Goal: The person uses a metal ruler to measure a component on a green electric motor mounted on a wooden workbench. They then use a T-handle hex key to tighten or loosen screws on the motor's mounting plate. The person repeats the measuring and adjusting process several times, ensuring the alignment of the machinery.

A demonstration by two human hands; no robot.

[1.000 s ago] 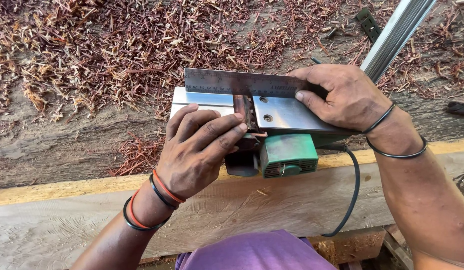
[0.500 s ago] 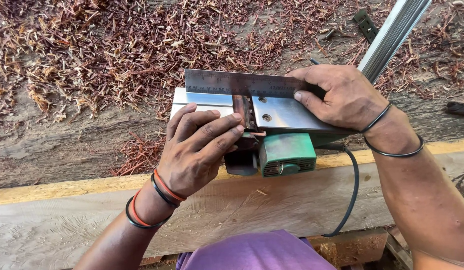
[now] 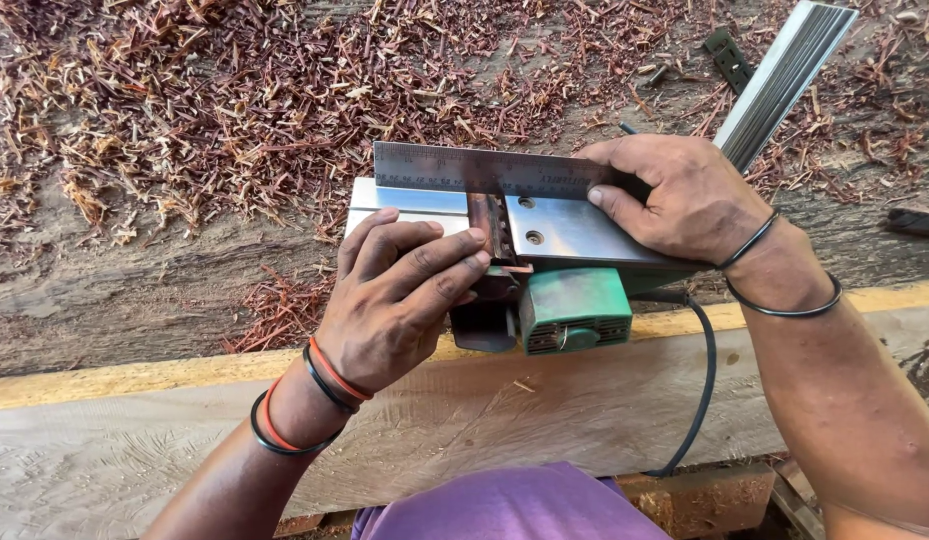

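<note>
crosswise, ruler (image 3: 485, 170) spans upturned planer (image 3: 565, 235) sole's far edge.

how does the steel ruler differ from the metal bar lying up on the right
The flat grey steel ruler stands on edge across the upturned planer's sole, pinned by the right hand; the ribbed silvery metal bar lies slanted and untouched on the shavings. The ruler is thin and dark, the bar thicker and brighter. Both are straight metal.

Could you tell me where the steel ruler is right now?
Centre of the head view: the steel ruler stands on edge across the upturned planer's sole, pinned by the right hand.
</note>
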